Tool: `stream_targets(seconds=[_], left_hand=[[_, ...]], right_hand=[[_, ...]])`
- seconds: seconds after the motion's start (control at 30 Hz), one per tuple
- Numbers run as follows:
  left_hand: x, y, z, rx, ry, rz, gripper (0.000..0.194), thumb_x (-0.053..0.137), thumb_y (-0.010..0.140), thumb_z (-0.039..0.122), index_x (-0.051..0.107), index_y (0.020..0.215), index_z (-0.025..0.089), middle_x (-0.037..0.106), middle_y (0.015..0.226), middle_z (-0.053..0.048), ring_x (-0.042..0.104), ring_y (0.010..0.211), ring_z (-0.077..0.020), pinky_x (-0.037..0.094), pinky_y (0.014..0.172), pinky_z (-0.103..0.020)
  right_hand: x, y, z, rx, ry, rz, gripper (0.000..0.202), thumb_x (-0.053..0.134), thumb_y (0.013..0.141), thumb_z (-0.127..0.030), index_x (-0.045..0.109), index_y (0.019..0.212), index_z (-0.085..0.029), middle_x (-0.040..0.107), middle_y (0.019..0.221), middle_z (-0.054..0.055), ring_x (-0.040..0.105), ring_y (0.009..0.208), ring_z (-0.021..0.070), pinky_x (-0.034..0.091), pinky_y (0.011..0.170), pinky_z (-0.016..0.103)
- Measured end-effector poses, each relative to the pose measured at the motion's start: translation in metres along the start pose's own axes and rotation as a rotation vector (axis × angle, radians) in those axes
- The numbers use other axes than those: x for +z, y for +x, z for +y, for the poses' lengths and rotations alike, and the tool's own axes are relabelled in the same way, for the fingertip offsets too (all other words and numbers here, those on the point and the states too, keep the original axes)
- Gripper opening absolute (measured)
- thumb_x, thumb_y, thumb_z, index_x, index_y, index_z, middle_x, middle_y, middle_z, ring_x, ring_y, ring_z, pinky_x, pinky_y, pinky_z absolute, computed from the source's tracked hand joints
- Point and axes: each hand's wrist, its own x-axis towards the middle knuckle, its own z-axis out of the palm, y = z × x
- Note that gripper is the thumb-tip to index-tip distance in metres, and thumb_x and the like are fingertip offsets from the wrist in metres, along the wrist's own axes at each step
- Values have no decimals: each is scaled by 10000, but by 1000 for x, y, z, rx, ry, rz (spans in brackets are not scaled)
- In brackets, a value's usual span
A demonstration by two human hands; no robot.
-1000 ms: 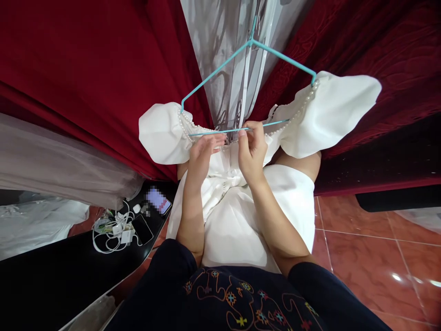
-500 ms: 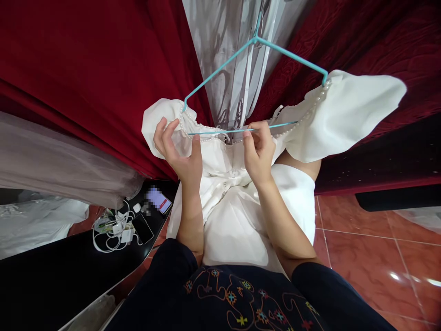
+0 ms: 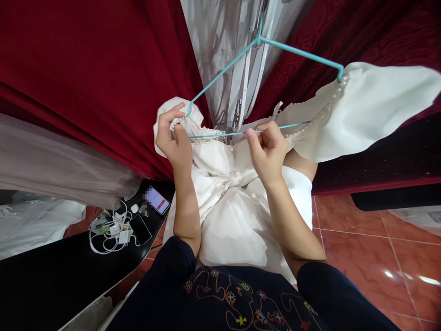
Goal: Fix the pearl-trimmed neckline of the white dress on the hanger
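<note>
A white dress (image 3: 237,225) with puffed sleeves and a pearl-beaded neckline hangs on a light blue hanger (image 3: 303,51). With thumb and fingers closed, my left hand (image 3: 177,147) grips the beaded edge by the left sleeve, close to the hanger's left end. My right hand (image 3: 270,156) pinches the hanger's thin bottom bar near its middle. The right sleeve (image 3: 379,110) spreads out past the hanger's right end. Part of the left sleeve is hidden behind my left fingers.
Red curtains (image 3: 93,69) hang on both sides of a pale, sheer curtain. On the black table (image 3: 51,280) at left lie a lit phone (image 3: 157,201), a dark phone (image 3: 141,230) and tangled white cables (image 3: 103,248). Red tiles (image 3: 358,248) cover the floor at right.
My left hand has gone from spread fingers to a closed grip on the beaded edge. The hanger and right sleeve have shifted right, and my right hand has moved slightly right with the bar.
</note>
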Motion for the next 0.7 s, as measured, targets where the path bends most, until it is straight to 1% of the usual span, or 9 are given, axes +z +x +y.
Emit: stream_targets(seconds=[0.07, 0.17, 0.27, 0.3, 0.37, 0.43, 0.5, 0.6, 0.7], left_hand=[[-5, 10, -8, -18, -42, 45, 237, 592, 1096, 478, 632, 1216, 277, 699, 1352, 10, 478, 1566, -277, 348, 1322, -565], [-15, 26, -37, -26, -98, 191, 186, 516, 1134, 407, 629, 1130, 260, 699, 1184, 12, 572, 1430, -232, 426, 1231, -506], [-25, 31, -70, -9, -189, 420, 285, 420, 1147, 325, 605, 947, 240, 659, 955, 1, 677, 1086, -183, 515, 1031, -429], [-28, 29, -79, 2, -202, 472, 260, 469, 1126, 337, 614, 932, 242, 659, 931, -1, 675, 995, -185, 525, 976, -418], [-32, 18, -92, 62, -194, 476, 203, 639, 1058, 420, 646, 970, 237, 675, 945, 3, 680, 965, -191, 528, 950, -422], [-34, 4, -95, 85, -206, 350, 289, 767, 972, 496, 659, 978, 228, 708, 952, 4, 707, 980, -193, 539, 961, -426], [-33, -7, -90, 46, -243, 117, 340, 817, 913, 530, 681, 955, 221, 756, 982, -17, 738, 1011, -200, 561, 984, -408], [-26, -18, -75, -75, -325, -225, 309, 827, 885, 507, 742, 961, 219, 804, 1071, -73, 767, 1082, -223, 585, 1012, -371], [-13, -26, -57, -91, -414, -436, 283, 839, 885, 469, 781, 1014, 223, 816, 1079, -84, 779, 1085, -235, 591, 1025, -379]], right_hand=[[0, 1, -1, 7, 3, 15, 428, 684, 969, -644, 579, 866, -242, 370, 617, -69, 336, 557, 75, 301, 563, 270], [1, 0, -1, 20, 13, 6, 432, 681, 973, -638, 567, 853, -239, 364, 611, -71, 345, 563, 75, 314, 574, 270], [3, -1, -2, 38, 42, -14, 412, 696, 973, -609, 567, 856, -236, 361, 613, -75, 345, 572, 74, 317, 597, 272], [3, -2, -3, 47, 55, -24, 405, 705, 970, -599, 570, 861, -233, 365, 618, -76, 338, 575, 71, 309, 600, 272], [5, -3, -4, 60, 83, -43, 403, 720, 963, -591, 575, 867, -227, 370, 630, -76, 323, 583, 64, 286, 598, 268], [8, -4, -5, 63, 111, -60, 417, 724, 954, -607, 581, 872, -224, 358, 634, -78, 312, 584, 60, 278, 594, 263], [11, -4, -6, 63, 134, -63, 441, 723, 944, -633, 578, 869, -224, 349, 638, -77, 310, 583, 59, 284, 589, 259], [14, -4, -5, 80, 139, -47, 455, 724, 936, -653, 575, 872, -228, 366, 649, -71, 312, 583, 62, 274, 573, 256], [16, -5, -3, 77, 135, -30, 446, 726, 935, -652, 582, 883, -232, 384, 652, -68, 316, 575, 64, 263, 559, 256]])
